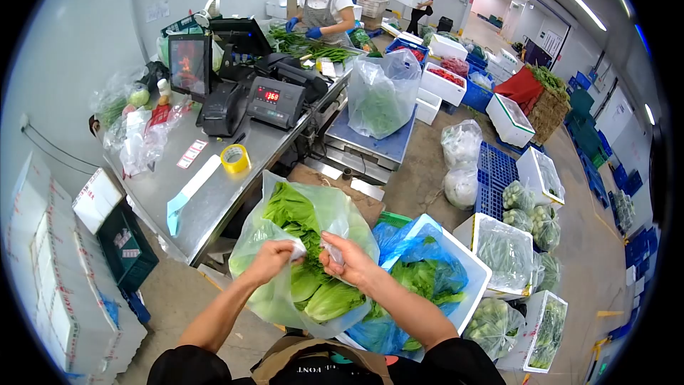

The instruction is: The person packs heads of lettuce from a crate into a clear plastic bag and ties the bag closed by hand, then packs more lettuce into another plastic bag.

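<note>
A clear plastic bag [246,260] full of green lettuce [333,299] hangs in front of me. My left hand [274,258] is closed on one side of its opening, and my right hand [345,257] grips the plastic on the other side. Between my hands the leaves show through the gap. Right beside the bag stands a white foam box [467,271] lined with blue plastic, with more lettuce [413,278] inside.
On the metal table [160,189] at left are yellow tape [235,159], a scale display [276,102] and a screen [189,64]. A bag of greens [377,103] rests on a platform scale [399,144]. Vegetable boxes line the right. A co-worker [328,7] handles greens; another person [420,7] carries a box.
</note>
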A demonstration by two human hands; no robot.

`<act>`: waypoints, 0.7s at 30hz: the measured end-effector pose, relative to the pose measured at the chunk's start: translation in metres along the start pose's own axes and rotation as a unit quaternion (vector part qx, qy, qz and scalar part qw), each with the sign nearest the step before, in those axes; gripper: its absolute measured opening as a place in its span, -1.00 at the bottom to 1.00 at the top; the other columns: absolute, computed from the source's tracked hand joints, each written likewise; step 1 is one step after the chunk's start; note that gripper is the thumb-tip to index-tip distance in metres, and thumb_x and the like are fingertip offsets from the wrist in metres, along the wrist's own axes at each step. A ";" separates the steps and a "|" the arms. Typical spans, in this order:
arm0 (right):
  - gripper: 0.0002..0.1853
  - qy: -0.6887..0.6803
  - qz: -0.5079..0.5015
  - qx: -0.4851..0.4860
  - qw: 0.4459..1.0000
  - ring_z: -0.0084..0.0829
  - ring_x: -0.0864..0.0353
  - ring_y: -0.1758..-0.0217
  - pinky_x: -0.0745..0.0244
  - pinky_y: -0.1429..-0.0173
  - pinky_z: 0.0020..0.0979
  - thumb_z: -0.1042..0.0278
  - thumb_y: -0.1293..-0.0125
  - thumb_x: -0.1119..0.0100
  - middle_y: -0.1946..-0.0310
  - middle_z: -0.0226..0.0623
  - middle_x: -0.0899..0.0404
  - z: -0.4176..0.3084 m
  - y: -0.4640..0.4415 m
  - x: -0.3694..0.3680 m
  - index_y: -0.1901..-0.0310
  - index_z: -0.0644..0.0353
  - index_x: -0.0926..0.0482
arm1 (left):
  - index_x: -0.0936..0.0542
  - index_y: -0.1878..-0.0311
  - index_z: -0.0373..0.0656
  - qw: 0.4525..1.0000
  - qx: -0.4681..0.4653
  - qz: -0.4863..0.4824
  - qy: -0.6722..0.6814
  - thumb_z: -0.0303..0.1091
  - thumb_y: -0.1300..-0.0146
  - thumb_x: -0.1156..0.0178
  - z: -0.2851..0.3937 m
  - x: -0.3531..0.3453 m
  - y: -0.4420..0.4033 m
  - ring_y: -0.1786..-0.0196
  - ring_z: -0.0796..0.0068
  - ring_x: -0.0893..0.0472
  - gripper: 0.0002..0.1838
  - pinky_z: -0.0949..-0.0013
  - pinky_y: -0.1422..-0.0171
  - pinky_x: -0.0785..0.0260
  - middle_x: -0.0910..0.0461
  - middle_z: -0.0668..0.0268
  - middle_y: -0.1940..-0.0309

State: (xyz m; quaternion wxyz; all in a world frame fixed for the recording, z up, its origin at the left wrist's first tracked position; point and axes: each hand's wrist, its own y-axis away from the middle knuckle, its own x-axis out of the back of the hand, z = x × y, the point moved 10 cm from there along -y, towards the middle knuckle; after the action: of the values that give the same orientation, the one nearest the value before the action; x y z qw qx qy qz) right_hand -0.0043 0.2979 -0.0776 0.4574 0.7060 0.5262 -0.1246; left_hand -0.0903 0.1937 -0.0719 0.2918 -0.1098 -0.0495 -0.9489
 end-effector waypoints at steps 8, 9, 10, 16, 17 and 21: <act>-0.52 0.276 -0.111 0.209 0.932 -0.61 -0.32 0.76 -0.21 0.60 -0.56 -0.04 -0.34 -0.03 0.66 -0.30 -0.52 -0.068 0.015 -0.097 0.31 0.35 -0.52 | -0.24 -0.30 -0.23 0.895 0.171 -0.016 0.413 -0.38 -0.23 -0.18 0.060 -0.007 0.006 0.21 0.50 -0.59 -0.42 0.46 0.08 -0.50 -0.55 0.27 0.10; -0.52 0.301 -0.118 0.265 0.909 -0.60 -0.37 0.72 -0.26 0.57 -0.55 -0.05 -0.33 -0.05 0.65 -0.31 -0.53 -0.073 0.019 -0.103 0.33 0.33 -0.55 | -0.24 -0.31 -0.23 0.894 0.174 -0.033 0.411 -0.39 -0.22 -0.20 0.063 -0.008 0.003 0.11 0.46 -0.56 -0.40 0.39 -0.01 -0.47 -0.52 0.27 0.04; -0.52 0.376 -0.108 0.300 0.870 -0.56 -0.40 0.65 -0.30 0.51 -0.52 -0.06 -0.26 -0.12 0.61 -0.29 -0.54 -0.073 0.023 -0.105 0.32 0.34 -0.54 | -0.23 -0.31 -0.23 0.890 0.186 -0.046 0.414 -0.39 -0.20 -0.21 0.061 -0.011 0.008 0.02 0.43 -0.54 -0.38 0.33 -0.11 -0.44 -0.49 0.26 -0.01; -0.25 0.541 -0.154 0.253 0.787 -0.36 -0.54 0.23 -0.45 0.13 -0.37 0.02 0.10 -0.44 0.30 -0.10 -0.55 -0.050 -0.005 -0.101 0.00 0.46 -0.38 | -0.18 -0.33 -0.19 0.845 0.089 -0.071 0.523 -0.44 -0.14 -0.26 0.047 -0.018 0.011 -0.20 0.42 -0.42 -0.31 0.31 -0.28 -0.35 -0.40 0.24 -0.17; -0.11 0.576 -0.153 0.242 0.766 -0.34 -0.49 -0.10 -0.37 -0.17 -0.39 0.18 0.08 -0.46 -0.09 0.02 -0.44 -0.053 0.000 -0.107 -0.21 0.51 -0.22 | -0.20 -0.30 -0.20 0.854 0.094 -0.086 0.504 -0.45 -0.13 -0.27 0.043 -0.020 0.014 -0.17 0.43 -0.45 -0.32 0.35 -0.27 -0.35 -0.40 0.24 -0.16; -0.06 0.575 -0.276 0.198 0.745 -0.24 -0.28 -0.31 -0.17 -0.34 -0.26 -0.07 0.06 -0.41 -0.25 -0.01 -0.28 -0.033 -0.009 -0.107 -0.23 0.44 -0.25 | -0.30 -0.20 -0.18 0.866 0.108 -0.069 0.484 -0.44 -0.11 -0.31 0.046 -0.017 0.018 -0.05 0.45 -0.52 -0.41 0.34 -0.25 -0.37 -0.47 0.27 -0.03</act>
State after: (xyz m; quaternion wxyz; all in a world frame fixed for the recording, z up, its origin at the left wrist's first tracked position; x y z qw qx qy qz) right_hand -0.0670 0.2564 0.0064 -0.1363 0.5429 0.8246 0.0826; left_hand -0.0583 0.1956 -0.0306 0.2231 0.3988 -0.0117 -0.8894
